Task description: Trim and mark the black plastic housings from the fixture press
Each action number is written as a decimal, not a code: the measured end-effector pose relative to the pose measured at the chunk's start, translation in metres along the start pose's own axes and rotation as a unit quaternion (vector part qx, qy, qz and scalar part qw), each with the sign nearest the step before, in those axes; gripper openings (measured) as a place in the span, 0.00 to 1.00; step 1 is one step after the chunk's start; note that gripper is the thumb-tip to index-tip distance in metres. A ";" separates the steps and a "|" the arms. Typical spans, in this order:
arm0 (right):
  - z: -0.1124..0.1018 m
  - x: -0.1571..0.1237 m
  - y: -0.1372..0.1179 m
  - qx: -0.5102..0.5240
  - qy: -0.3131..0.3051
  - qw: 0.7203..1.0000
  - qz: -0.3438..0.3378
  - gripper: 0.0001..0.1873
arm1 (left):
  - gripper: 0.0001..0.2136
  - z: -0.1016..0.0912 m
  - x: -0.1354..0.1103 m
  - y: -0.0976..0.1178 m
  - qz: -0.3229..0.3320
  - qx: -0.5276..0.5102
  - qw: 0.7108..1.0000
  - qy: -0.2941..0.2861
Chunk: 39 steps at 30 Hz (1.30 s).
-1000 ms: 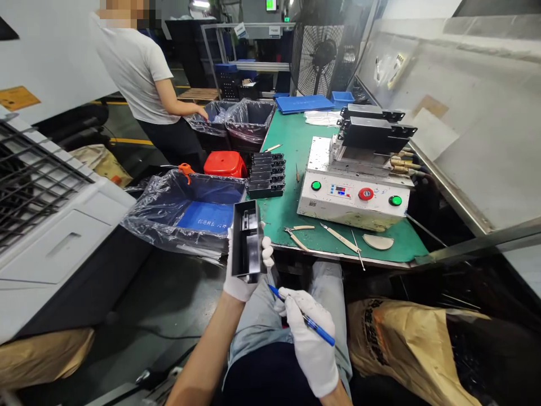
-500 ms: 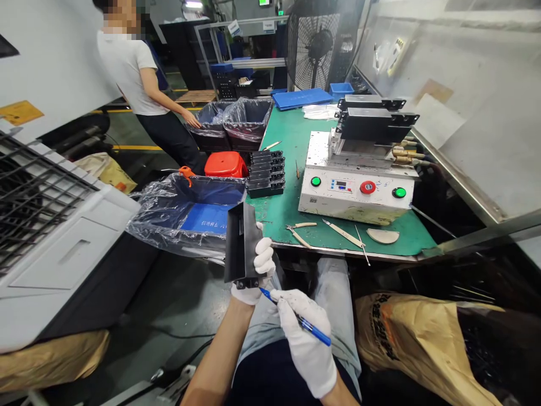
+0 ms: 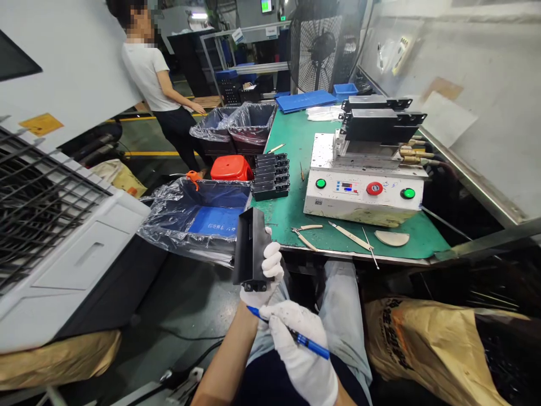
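Observation:
Gloved in white, my left hand (image 3: 273, 262) is closed round a black plastic housing (image 3: 250, 248), an open trough-like part held upright in front of the table edge. Its lower end, with small screw bosses, faces me. My right hand (image 3: 298, 335), also in a white glove, pinches a blue marker pen (image 3: 310, 344). The pen's blue tip points left, just below the housing and near my left wrist, apart from the housing. A row of similar black housings (image 3: 271, 176) lies on the green table (image 3: 291, 132) beyond my left hand.
A white machine (image 3: 363, 194) with green and red buttons carries two black parts. Pliers (image 3: 308, 234), a knife (image 3: 350, 235) and a thin rod lie at the table's front. Left are a plastic-lined bin (image 3: 169, 225), a red stool (image 3: 231, 168) and a person (image 3: 152, 79); at right, a paper sack (image 3: 422, 338).
The pen tip has moved down and left, away from the housing's lower end. The whole view has shifted slightly, and the person at the back stands with an arm over the bins.

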State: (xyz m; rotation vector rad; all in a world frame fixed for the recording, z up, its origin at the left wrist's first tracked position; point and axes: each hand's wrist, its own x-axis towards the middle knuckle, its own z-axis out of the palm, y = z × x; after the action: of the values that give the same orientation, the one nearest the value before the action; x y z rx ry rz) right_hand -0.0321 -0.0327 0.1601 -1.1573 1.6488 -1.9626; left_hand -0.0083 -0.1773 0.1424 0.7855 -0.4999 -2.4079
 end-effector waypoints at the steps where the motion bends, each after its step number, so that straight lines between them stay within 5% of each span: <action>1: -0.003 -0.001 0.001 -0.002 0.004 1.000 0.007 0.12 | 0.08 -0.002 -0.001 0.000 0.004 -0.011 1.000 -0.001; 5: -0.021 0.009 0.006 -0.008 0.025 0.998 0.054 0.08 | 0.05 -0.008 -0.011 0.000 -0.037 -0.127 0.990 -0.055; 9: -0.042 0.043 0.009 -0.011 0.116 0.990 0.082 0.12 | 0.08 -0.024 -0.030 -0.011 -0.100 -0.198 0.972 -0.082; 17: -0.058 0.090 0.026 -0.002 0.122 0.986 0.114 0.22 | 0.14 -0.064 -0.031 -0.036 -0.188 0.033 0.980 -0.055; 22: -0.064 0.088 0.039 -0.032 0.137 0.985 0.101 0.20 | 0.27 -0.061 -0.018 -0.044 -0.264 0.202 0.943 -0.001; 30: -0.064 0.095 0.024 -0.014 0.127 0.989 0.078 0.20 | 0.37 -0.057 -0.026 -0.077 -0.326 0.293 0.898 -0.026; 36: -0.056 0.105 0.024 0.012 0.097 0.993 0.073 0.20 | 0.35 -0.071 -0.020 -0.053 -0.472 0.314 0.824 -0.005; 39: -0.064 0.102 0.031 -0.011 0.129 0.989 0.065 0.19 | 0.33 -0.057 -0.027 -0.034 -0.408 0.380 0.828 -0.064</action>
State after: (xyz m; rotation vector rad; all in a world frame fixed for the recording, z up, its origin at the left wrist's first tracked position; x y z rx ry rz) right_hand -0.1508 -0.0697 0.1689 -0.8052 1.8262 -2.0839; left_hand 0.0325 -0.1447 0.0933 1.3868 -1.4920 -3.0490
